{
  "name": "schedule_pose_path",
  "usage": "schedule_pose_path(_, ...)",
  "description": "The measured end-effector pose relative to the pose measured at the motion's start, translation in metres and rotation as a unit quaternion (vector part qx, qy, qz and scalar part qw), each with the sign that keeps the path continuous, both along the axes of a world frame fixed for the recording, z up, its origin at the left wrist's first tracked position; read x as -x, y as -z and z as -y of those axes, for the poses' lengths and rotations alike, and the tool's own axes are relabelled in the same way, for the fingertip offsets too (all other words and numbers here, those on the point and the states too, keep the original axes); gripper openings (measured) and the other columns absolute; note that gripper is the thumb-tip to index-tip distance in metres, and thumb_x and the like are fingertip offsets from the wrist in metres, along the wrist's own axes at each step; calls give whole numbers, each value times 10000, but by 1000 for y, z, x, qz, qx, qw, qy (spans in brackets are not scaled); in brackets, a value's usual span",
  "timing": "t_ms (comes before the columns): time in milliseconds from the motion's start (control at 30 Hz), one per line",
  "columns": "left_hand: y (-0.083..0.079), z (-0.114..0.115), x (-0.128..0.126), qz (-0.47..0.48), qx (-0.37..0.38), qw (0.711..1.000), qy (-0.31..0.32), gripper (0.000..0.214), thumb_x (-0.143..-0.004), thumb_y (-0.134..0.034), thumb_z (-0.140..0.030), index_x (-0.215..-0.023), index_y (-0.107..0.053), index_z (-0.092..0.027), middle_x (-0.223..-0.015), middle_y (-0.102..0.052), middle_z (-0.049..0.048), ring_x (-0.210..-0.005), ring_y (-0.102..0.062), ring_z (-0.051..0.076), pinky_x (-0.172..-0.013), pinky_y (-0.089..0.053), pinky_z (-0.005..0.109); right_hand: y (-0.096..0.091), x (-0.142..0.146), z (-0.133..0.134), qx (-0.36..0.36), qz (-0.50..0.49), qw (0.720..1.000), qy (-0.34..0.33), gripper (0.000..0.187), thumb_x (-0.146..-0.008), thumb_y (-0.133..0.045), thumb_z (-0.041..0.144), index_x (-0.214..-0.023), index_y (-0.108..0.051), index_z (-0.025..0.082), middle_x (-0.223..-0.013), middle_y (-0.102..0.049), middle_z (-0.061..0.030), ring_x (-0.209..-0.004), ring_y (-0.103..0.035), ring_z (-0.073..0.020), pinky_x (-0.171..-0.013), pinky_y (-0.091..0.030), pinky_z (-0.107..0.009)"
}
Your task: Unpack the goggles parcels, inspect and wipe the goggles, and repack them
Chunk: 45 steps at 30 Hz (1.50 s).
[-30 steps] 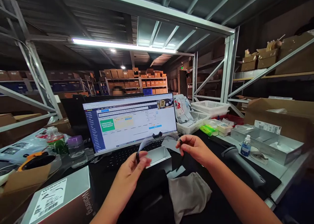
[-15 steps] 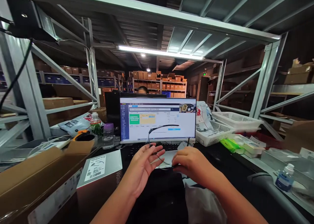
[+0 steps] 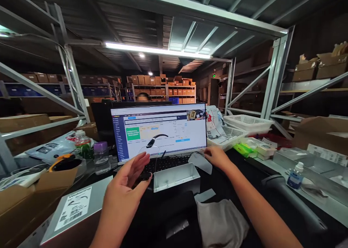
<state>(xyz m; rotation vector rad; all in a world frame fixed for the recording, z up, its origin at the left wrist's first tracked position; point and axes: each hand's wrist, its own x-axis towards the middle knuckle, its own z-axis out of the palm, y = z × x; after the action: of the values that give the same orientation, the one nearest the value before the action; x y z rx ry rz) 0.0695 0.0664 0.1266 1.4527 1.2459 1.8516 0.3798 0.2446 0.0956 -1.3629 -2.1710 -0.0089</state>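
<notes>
Glasses (image 3: 151, 143) with a slim, curved dark arm rise above the left hand (image 3: 123, 192), held between its thumb and close-set fingers. The right hand (image 3: 218, 159) bends its fingers beside a smooth, greyish sheet (image 3: 200, 163); any pinch cannot be told. Between both hands' fingers sits an open, rectangular silvery box (image 3: 179, 172); below the right fingers, a rumpled soft grey pouch (image 3: 221, 222).

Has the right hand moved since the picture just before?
Yes. The right hand has moved to the right. Before, its fingers were below the right part of the computer screen; now they're by its lower right corner.
</notes>
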Motion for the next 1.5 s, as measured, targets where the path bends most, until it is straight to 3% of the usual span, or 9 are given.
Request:
schedule_pose_path(167,4,6,-11,-78,54,995,-19,645,-631,-695,-274,-1273,-659,-327,-1328,-668,26,-1300,-564,319,-1176,-363,521,58,13,-21,78,123,989,3,623,-586,-889,134,-1171,-680,182,-1195,-682,-127,-1070,-654,-300,-857,-487,-332)
schedule_pose_path(267,4,12,-21,-140,65,987,-48,648,-602,-642,-255,-1239,-697,-362,-1331,-668,0,-1292,-570,340,-1094,-467,506,70,18,-22,77,162,984,14,813,-604,-888,102,-1347,-564,168,-1316,-602,-183,-1155,-611,-351,-908,-480,-394)
schedule_pose_path(400,1,22,-31,-183,42,981,-41,691,-573,-584,-199,-1226,-711,-388,-1296,-688,-19,-1262,-600,342,-927,-596,441,75,16,-26,78,186,979,31,531,-832,-755,171,-1325,-559,139,-1297,-601,-170,-1175,-596,-313,-946,-490,-430)
schedule_pose_path(633,2,37,-35,-222,9,975,22,614,-672,-645,-193,-1249,-698,-396,-1363,-645,-21,-1296,-578,332,-1051,-519,465,78,11,-34,121,141,981,59,244,-971,-639,349,-1110,-661,149,-1155,-671,-80,-1043,-653,-226,-935,-538,-451)
schedule_pose_path(900,2,37,-34,-251,2,967,36,614,-703,-633,-178,-1267,-681,-415,-1409,-609,-30,-1312,-564,326,-939,-597,398,27,-3,-24,107,-188,968,126,250,-950,-465,289,-841,-655,169,-835,-697,-95,-848,-670,-239,-757,-528,-361)
schedule_pose_path(1033,1,37,-31,-243,-1,970,15,596,-728,-635,-215,-1294,-666,-398,-1404,-613,-25,-1313,-564,321,-1010,-551,421,-9,0,-1,152,-381,911,40,283,-876,-414,380,-811,-619,196,-709,-671,-60,-611,-634,-198,-548,-504,-291)
schedule_pose_path(1200,0,40,-26,-255,-4,966,-43,650,-761,-592,-183,-1382,-589,-376,-1426,-599,-27,-1319,-564,262,-1080,-489,408,-28,48,65,244,-512,813,-131,303,-766,-611,472,-820,-641,175,-756,-671,-58,-658,-634,-191,-573,-530,-289)
schedule_pose_path(1367,1,34,-25,-257,-62,960,-95,718,-707,-536,-131,-1385,-583,-366,-1424,-600,-48,-1326,-556,196,-1099,-456,336,-11,110,151,408,-632,557,-351,327,-749,-806,464,-880,-730,174,-698,-641,-5,-582,-557,-111,-573,-451,-211)
schedule_pose_path(1500,3,33,-25,-245,-35,965,-86,733,-728,-535,-148,-1414,-538,-405,-1447,-577,-71,-1332,-548,176,-1099,-452,327,2,117,177,401,-584,532,-464,408,-738,-791,489,-1018,-785,192,-839,-737,-63,-743,-644,-192,-765,-496,-304)
